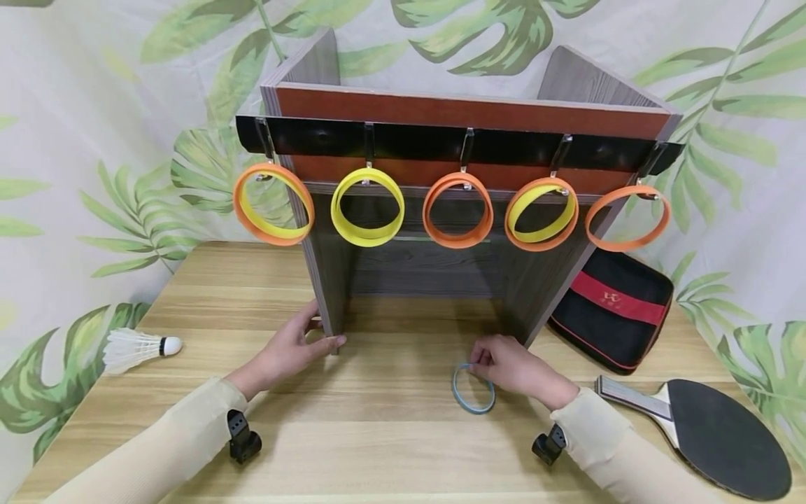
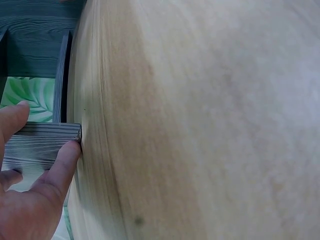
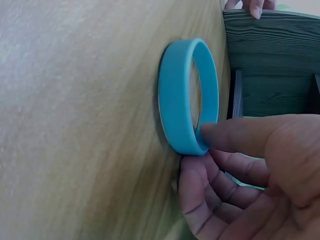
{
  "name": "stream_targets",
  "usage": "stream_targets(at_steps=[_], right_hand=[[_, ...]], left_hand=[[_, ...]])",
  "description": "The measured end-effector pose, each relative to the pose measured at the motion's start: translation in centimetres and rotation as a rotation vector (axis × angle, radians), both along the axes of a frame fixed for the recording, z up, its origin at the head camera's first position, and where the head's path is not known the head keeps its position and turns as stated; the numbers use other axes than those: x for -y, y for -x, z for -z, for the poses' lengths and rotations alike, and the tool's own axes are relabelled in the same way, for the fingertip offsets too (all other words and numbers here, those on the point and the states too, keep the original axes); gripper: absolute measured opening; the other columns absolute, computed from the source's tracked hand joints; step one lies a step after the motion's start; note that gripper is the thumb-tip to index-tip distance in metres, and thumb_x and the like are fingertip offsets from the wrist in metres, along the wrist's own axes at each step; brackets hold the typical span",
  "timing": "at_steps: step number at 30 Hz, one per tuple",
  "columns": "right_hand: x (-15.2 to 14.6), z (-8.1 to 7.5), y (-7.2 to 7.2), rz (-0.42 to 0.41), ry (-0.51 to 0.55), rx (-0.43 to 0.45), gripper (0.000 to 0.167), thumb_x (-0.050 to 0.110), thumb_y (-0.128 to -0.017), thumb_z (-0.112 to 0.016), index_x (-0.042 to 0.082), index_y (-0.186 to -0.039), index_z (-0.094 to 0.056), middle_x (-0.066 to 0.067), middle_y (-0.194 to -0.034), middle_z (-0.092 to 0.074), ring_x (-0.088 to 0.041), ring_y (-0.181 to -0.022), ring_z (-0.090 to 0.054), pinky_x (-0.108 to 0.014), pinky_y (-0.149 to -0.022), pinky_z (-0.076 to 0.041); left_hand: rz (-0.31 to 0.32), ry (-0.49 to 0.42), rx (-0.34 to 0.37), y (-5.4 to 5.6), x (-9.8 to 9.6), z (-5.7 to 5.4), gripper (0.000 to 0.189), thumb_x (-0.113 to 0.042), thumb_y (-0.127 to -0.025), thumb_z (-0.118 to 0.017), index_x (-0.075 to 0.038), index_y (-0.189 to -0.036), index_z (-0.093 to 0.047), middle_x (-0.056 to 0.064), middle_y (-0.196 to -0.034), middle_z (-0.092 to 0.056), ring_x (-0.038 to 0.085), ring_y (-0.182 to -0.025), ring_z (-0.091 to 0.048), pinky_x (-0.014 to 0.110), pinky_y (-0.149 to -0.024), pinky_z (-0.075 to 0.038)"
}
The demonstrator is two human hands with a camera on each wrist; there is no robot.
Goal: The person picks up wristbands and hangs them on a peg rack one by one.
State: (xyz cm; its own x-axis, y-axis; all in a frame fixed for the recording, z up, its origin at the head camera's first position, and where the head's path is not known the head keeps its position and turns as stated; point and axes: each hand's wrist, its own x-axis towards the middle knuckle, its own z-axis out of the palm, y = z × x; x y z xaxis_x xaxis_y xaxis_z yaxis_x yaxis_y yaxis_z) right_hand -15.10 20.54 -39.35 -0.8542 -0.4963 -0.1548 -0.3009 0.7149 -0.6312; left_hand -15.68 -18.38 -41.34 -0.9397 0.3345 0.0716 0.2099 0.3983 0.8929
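A grey wood-grain stand [image 1: 334, 273] with a reddish-brown crosspiece is in the middle of the head view. My left hand [image 1: 286, 353] grips the lower front edge of its left side panel, thumb on the inner side and fingers around the outside. In the left wrist view, fingers [image 2: 65, 162] lie against the end of that board [image 2: 40, 145], close to the tabletop. Between thumb and fingers, my right hand [image 1: 513, 367] pinches the lower part of a light blue silicone wristband [image 3: 175, 95]. That band is at the tabletop, just inside the stand's right panel.
Orange and yellow wristbands [image 1: 368, 241] hang from clear hooks on a black strip [image 1: 415, 140] across the stand. On the right are a black-and-red zipped case [image 1: 607, 329] and a table tennis bat [image 1: 724, 437]. A shuttlecock [image 1: 135, 348] lies at left on the wooden table [image 1: 378, 462].
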Motion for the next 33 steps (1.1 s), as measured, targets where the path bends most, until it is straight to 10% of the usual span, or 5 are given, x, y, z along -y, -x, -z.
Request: stream_targets(at_steps=[9, 21, 33], right_hand=[[-0.3, -1.0, -0.1, -0.031, 0.001, 0.001, 0.006, 0.013, -0.099, -0.071, 0.008, -0.095, -0.07, -0.002, -0.083, -0.071, -0.005, -0.072, -0.057, -0.023, -0.063, -0.048], [-1.0, -1.6, 0.1, -0.113, 0.206, 0.274, 0.018, 0.009, -0.101, -0.067, -0.005, -0.11, -0.071, -0.02, -0.1, -0.074, -0.013, -0.079, -0.066, -0.031, -0.071, -0.059], [-2.9, -5.4, -0.3, -0.245, 0.307, 0.301, 0.023, 0.009, -0.101, -0.069, -0.01, -0.113, -0.065, -0.029, -0.096, -0.072, -0.009, -0.08, -0.073, -0.035, -0.076, -0.063]], left_hand=[[-0.014, 0.017, 0.003, 0.2, 0.0, 0.2, 0.075, -0.015, -0.098, -0.074, -0.01, -0.162, -0.034, 0.024, -0.159, -0.045, 0.046, -0.129, -0.058, 0.031, -0.089, -0.056], [-0.013, 0.024, -0.012, 0.0, -0.1, 0.1, 0.074, -0.016, -0.099, -0.074, -0.009, -0.161, -0.034, 0.024, -0.158, -0.047, 0.045, -0.129, -0.059, 0.031, -0.089, -0.056], [-0.004, 0.005, -0.013, 0.1, 0.0, 0.1, 0.072, -0.015, -0.098, -0.074, -0.007, -0.16, -0.036, 0.025, -0.154, -0.05, 0.045, -0.128, -0.059, 0.031, -0.089, -0.055]])
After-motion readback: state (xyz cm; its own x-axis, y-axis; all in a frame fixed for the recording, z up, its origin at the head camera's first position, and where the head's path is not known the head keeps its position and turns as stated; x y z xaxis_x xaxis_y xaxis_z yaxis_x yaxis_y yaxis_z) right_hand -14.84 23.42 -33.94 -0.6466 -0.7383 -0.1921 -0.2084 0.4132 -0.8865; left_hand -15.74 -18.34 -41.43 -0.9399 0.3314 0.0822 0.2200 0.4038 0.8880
